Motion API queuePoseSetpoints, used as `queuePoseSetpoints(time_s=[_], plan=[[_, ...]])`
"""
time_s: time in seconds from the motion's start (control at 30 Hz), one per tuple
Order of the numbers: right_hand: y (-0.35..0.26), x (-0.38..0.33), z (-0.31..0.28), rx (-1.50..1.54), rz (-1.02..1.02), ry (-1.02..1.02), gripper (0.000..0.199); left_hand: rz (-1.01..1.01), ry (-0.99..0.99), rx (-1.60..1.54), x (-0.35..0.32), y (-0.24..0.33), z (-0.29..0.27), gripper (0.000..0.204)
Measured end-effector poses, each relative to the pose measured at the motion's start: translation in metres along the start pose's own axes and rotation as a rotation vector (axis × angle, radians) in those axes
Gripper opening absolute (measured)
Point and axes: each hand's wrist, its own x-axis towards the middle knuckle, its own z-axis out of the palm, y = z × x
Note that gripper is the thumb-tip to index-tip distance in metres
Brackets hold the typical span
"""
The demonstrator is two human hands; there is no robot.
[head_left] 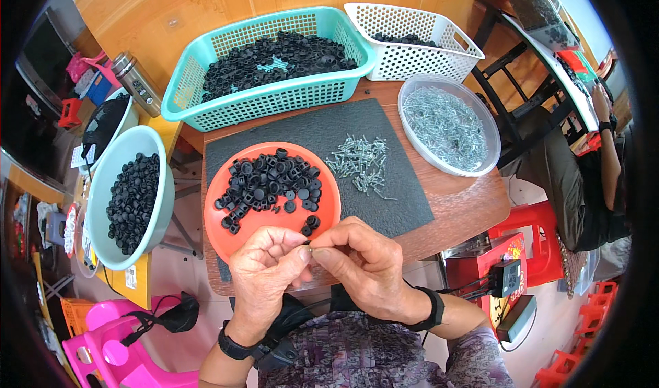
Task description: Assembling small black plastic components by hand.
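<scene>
My left hand and my right hand meet fingertip to fingertip just over the near rim of an orange plate. Between the left thumb and forefinger a bit of a small black plastic part shows. The right thumb and forefinger pinch against it, and what they hold is too small and covered to name. Loose black plastic caps lie heaped on the plate, mostly toward its far side. To the plate's right, a pile of small silvery screws rests on a dark mat.
Behind stand a teal basket and a white basket, both holding black parts. A clear round tub of screws sits at right. Leftward are a pale green basin of black caps and a steel flask. Another person's arm shows far right.
</scene>
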Motion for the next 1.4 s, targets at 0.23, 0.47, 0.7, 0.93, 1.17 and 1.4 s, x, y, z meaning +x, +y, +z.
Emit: queuePoseSetpoints(time_s=[0.23,0.47,0.7,0.93,1.17,1.4], plan=[[0.01,-0.003,0.006,-0.004,-0.021,0.039,0.009,0.055,0.034,-0.09,-0.003,-0.008,0.0,0.015],[0.004,-0.003,0.01,0.212,0.087,0.063,0.007,-0.016,-0.097,-0.236,0.002,-0.014,-0.007,0.018],[0.005,-0.003,0.005,0.107,0.033,0.013,0.01,-0.003,-0.098,-0.231,-0.002,-0.014,-0.005,0.02],[0.002,-0.003,0.009,0.133,0.025,0.042,0.013,-0.028,-0.179,-0.322,0.0,-0.013,-0.012,0.02],[-0.007,0.002,0.002,0.097,0.005,0.081,0.015,-0.046,-0.217,-0.479,-0.001,-0.015,-0.02,0.019],[-0.01,0.004,0.007,-0.01,-0.128,0.073,0.015,-0.009,-0.198,-0.484,-0.002,-0.016,-0.02,0.019]])
